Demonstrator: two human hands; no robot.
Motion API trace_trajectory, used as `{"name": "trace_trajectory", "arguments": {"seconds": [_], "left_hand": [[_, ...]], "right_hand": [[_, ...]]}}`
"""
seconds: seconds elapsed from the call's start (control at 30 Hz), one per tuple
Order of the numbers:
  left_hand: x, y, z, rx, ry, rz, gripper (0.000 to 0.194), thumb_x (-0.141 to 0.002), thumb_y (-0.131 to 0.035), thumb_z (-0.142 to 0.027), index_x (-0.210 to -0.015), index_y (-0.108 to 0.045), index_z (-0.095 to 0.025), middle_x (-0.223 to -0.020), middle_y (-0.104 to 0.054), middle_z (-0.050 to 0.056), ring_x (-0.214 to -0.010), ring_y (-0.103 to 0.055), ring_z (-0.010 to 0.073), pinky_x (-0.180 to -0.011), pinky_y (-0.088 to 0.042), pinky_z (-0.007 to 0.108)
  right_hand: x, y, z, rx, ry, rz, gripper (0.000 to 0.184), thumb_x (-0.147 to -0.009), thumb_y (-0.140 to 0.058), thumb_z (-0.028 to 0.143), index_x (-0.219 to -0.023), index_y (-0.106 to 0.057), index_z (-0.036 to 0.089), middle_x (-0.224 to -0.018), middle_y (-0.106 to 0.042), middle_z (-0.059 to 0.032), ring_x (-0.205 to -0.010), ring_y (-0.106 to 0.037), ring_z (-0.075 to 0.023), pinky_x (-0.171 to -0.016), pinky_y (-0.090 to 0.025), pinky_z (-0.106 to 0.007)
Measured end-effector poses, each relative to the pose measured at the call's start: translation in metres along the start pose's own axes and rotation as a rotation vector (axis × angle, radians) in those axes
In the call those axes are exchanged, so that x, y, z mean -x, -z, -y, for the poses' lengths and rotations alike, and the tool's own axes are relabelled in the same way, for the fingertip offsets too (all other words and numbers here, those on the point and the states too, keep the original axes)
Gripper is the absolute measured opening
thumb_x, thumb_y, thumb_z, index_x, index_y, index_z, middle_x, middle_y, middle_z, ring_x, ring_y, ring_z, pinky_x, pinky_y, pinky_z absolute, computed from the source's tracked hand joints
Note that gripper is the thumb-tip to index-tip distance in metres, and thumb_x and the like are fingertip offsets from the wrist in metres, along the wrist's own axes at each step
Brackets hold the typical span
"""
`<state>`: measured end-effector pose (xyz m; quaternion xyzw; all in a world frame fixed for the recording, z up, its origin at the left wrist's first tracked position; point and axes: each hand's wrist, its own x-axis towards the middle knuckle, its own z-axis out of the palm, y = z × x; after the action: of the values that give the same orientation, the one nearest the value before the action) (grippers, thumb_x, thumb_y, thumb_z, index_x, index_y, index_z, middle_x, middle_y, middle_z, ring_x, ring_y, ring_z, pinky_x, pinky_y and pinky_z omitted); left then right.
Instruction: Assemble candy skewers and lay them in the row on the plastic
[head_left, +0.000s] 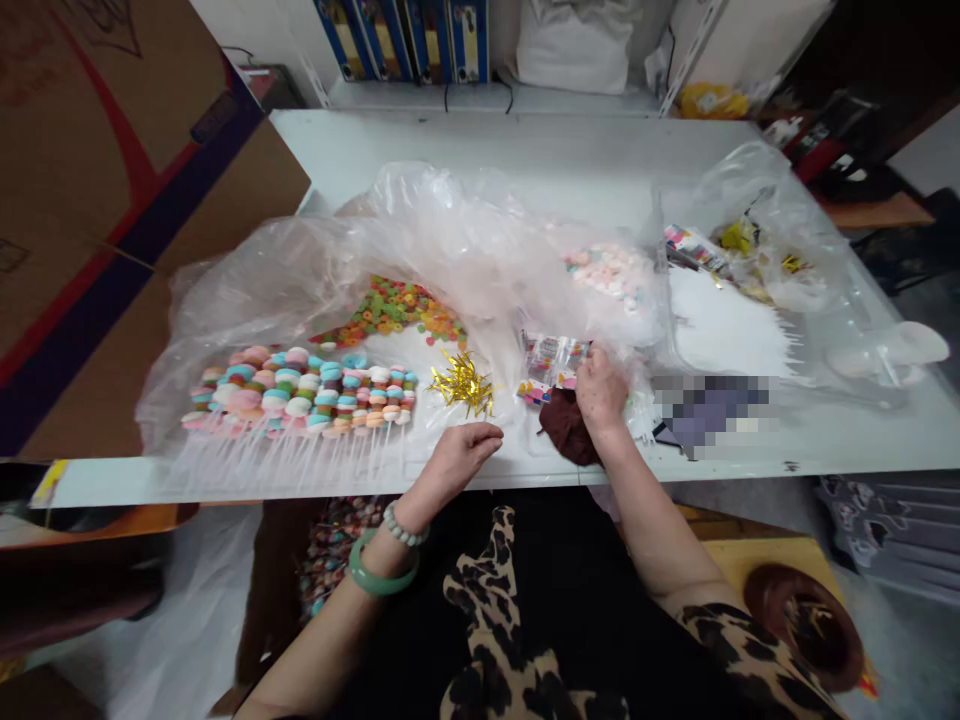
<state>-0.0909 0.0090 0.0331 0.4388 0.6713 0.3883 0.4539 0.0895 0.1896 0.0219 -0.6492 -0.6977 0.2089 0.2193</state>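
Observation:
My left hand (465, 455) hovers over the table's front edge, its fingers pressed together. Whatever is between those fingertips, if anything, is too small to make out. Just beyond it lies a pile of gold twist ties (463, 385). My right hand (602, 385) is closed at the right edge of a clear printed plastic bag (553, 352), part of a small stack. A dark brown cloth-like thing (566, 428) lies under that hand. To the left, candy skewers (300, 390) of pastel and coloured pieces lie in a row, their white sticks pointing towards me.
Ring-shaped gummies (397, 308) and pale marshmallows (611, 272) lie by a large clear plastic sheet (442, 220). White sticks (727, 320) fill a clear tray at right, near a white cup (919, 345). A cardboard box (97, 200) rises at left.

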Motion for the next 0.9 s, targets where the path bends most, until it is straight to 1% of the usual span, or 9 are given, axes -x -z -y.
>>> {"name": "trace_trajectory", "arguments": {"seconds": [0.07,0.13,0.23,0.3,0.47,0.57,0.7,0.77,0.9], "left_hand": [[-0.002,-0.003,-0.004,0.097,0.07,0.008,0.022,-0.077,-0.065,-0.038,-0.079,-0.073,-0.018,-0.072,-0.07,0.003,-0.063,-0.06,0.0156,-0.065,-0.048,0.028],[-0.002,-0.007,-0.01,0.264,0.146,0.021,0.034,-0.075,-0.068,-0.047,-0.087,-0.073,-0.016,-0.078,-0.07,0.006,-0.065,-0.061,0.0155,-0.065,-0.049,0.028],[0.001,-0.016,-0.017,0.6,0.222,0.072,0.051,-0.069,-0.075,-0.054,-0.101,-0.072,-0.014,-0.094,-0.071,0.01,-0.077,-0.065,0.0182,-0.068,-0.051,0.03],[0.003,-0.019,-0.015,0.766,0.26,-0.015,0.05,-0.066,-0.078,-0.054,-0.094,-0.073,-0.013,-0.085,-0.07,0.008,-0.073,-0.064,0.0164,-0.068,-0.051,0.029],[0.019,-0.005,0.005,0.937,0.355,-0.313,0.038,-0.058,-0.087,-0.04,-0.079,-0.072,-0.012,-0.072,-0.068,0.004,-0.063,-0.06,0.0126,-0.06,-0.047,0.024],[0.037,0.016,0.019,0.959,0.309,-0.474,0.033,-0.058,-0.086,-0.035,-0.076,-0.071,-0.012,-0.071,-0.068,0.003,-0.061,-0.06,0.0111,-0.059,-0.046,0.023],[0.065,0.061,0.033,0.968,0.249,-0.824,0.029,-0.056,-0.087,-0.03,-0.07,-0.069,-0.012,-0.069,-0.068,0.003,-0.063,-0.063,0.0114,-0.065,-0.05,0.023],[0.077,0.082,0.039,0.985,0.203,-0.938,0.026,-0.056,-0.086,-0.027,-0.068,-0.069,-0.012,-0.068,-0.067,0.002,-0.063,-0.062,0.0107,-0.066,-0.05,0.023],[0.091,0.104,0.048,1.04,0.148,-0.984,0.022,-0.061,-0.083,-0.026,-0.068,-0.067,-0.013,-0.066,-0.065,0.0,-0.062,-0.059,0.0092,-0.063,-0.049,0.021]], "right_hand": [[0.006,0.006,-0.004,-0.319,-0.084,0.069,0.015,-0.079,-0.055,0.029,-0.083,-0.064,0.018,-0.071,-0.062,-0.0037,-0.064,-0.057,-0.0186,-0.061,-0.044,-0.03],[0.021,0.008,-0.001,-0.645,-0.176,0.256,0.017,-0.073,-0.061,0.036,-0.073,-0.06,0.019,-0.059,-0.054,0.0022,-0.049,-0.046,-0.0127,-0.047,-0.036,-0.025],[0.057,0.002,0.012,-0.853,-0.158,0.549,0.021,-0.07,-0.067,0.04,-0.071,-0.059,0.02,-0.055,-0.05,0.0056,-0.045,-0.039,-0.0097,-0.042,-0.03,-0.023],[0.081,-0.006,0.026,-0.815,-0.042,0.647,0.021,-0.073,-0.067,0.039,-0.069,-0.059,0.02,-0.055,-0.05,0.0057,-0.047,-0.04,-0.0096,-0.044,-0.031,-0.022],[0.118,-0.036,0.061,-0.716,0.155,0.662,0.023,-0.079,-0.063,0.039,-0.067,-0.058,0.02,-0.059,-0.053,0.004,-0.057,-0.046,-0.0118,-0.054,-0.035,-0.023],[0.128,-0.058,0.08,-0.707,0.223,0.781,0.024,-0.083,-0.059,0.041,-0.069,-0.058,0.021,-0.059,-0.055,0.0044,-0.056,-0.048,-0.012,-0.055,-0.037,-0.024],[0.138,-0.087,0.11,-0.582,0.168,0.94,0.021,-0.088,-0.051,0.037,-0.074,-0.056,0.022,-0.059,-0.06,0.0055,-0.043,-0.045,-0.0101,-0.051,-0.037,-0.024],[0.144,-0.098,0.128,-0.411,0.19,0.94,0.02,-0.087,-0.05,0.034,-0.072,-0.056,0.022,-0.061,-0.064,0.0038,-0.047,-0.051,-0.0114,-0.056,-0.039,-0.025],[0.153,-0.115,0.161,0.03,0.442,0.799,0.035,-0.092,-0.045,0.046,-0.078,-0.064,0.02,-0.077,-0.072,-0.0074,-0.077,-0.066,-0.0219,-0.07,-0.043,-0.03]]}}
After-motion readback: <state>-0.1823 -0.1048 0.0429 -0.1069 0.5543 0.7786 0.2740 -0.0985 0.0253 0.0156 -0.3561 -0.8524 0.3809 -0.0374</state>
